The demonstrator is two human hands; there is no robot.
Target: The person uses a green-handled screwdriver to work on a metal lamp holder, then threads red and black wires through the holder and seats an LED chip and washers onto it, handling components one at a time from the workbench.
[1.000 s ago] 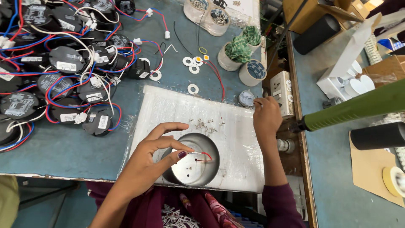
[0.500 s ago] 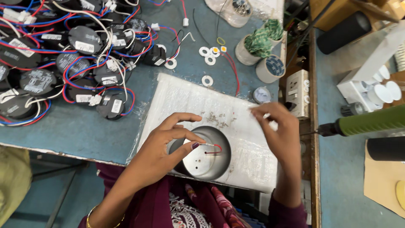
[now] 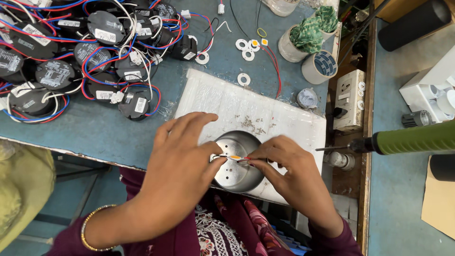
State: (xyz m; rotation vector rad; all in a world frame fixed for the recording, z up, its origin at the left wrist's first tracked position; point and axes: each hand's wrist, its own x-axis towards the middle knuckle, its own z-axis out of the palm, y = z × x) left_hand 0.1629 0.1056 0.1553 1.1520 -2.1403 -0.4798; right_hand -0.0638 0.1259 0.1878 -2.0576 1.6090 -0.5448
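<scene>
We pinch a small yellow chip with red and white wires (image 3: 233, 157) between the fingertips of both hands, left hand (image 3: 182, 159) and right hand (image 3: 289, 170), over the round silver metal housing (image 3: 237, 161) on the white foam sheet (image 3: 246, 114) at the blue desk's (image 3: 95, 128) near edge. Loose screws (image 3: 253, 124) lie just behind it. Black round drivers with red and blue wires (image 3: 85, 61) crowd the far left, a green-handled screwdriver (image 3: 407, 140) lies to the right, and the foam beyond stays open.

A round silver metal housing (image 3: 235, 161) sits upright on the white pad (image 3: 227, 102), a small orange-and-red-wired chip (image 3: 234, 157) across it.
</scene>
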